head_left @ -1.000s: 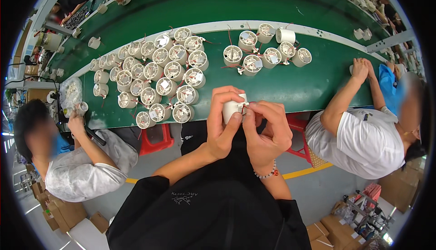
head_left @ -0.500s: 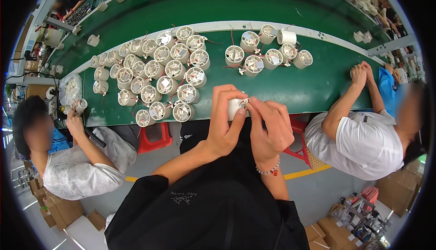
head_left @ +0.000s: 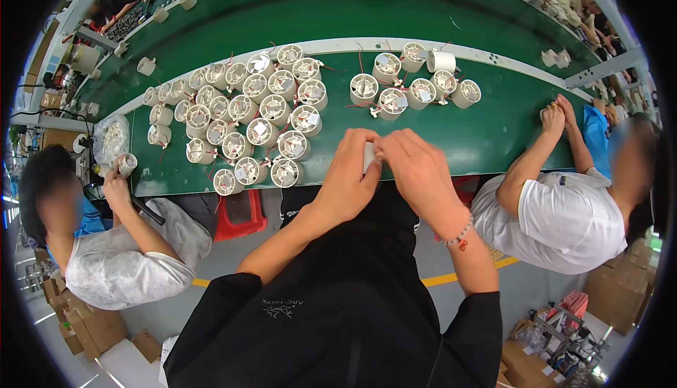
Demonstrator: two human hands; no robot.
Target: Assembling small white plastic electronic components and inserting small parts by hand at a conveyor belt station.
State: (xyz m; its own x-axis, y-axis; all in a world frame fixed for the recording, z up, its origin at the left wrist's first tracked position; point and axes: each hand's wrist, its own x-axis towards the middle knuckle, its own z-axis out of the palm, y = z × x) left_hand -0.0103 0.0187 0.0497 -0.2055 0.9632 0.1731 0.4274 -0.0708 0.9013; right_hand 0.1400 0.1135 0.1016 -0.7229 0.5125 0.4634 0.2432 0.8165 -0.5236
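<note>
Over the front edge of the green table (head_left: 493, 138), my left hand (head_left: 345, 180) is closed around a white cylindrical housing (head_left: 369, 155). Most of that housing is hidden by my fingers. My right hand (head_left: 417, 166) bends over the top of it, fingers pinched together against its right side. Whatever those fingertips hold is out of sight behind the hand. Just left of my hands stand many similar white round housings (head_left: 261, 133) with red wires and small white connectors. A smaller group of the same housings (head_left: 393, 103) sits beyond my hands.
A pale rail (head_left: 338, 45) separates the table from a green belt (head_left: 395, 11) carrying a few white parts. On the left a person's hand holds a white housing (head_left: 127, 164) near a clear plastic bag (head_left: 111, 136). Another person sits at right. A red stool (head_left: 240, 215) stands under the table.
My right hand has turned and swung over the top of the housing, its forearm shifting right. The red wire and connector seen at my fingertips are now covered.
</note>
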